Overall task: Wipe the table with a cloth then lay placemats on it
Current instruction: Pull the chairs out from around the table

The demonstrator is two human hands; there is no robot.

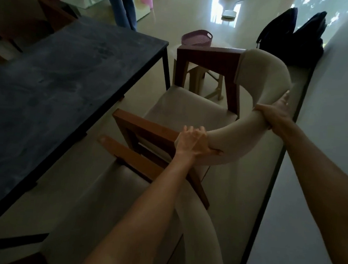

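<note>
Both hands grip the curved cream backrest of a chair (191, 110): left hand (195, 144) near its lower end, right hand (274, 114) higher. The dark table (58, 77) stands just left.

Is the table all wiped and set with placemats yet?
Not yet. The dark table has no cloth or placemats on it, and whether it has been wiped cannot be told. Right now the left hand and right hand grip the chair backrest. Laying placemats is left.
</note>
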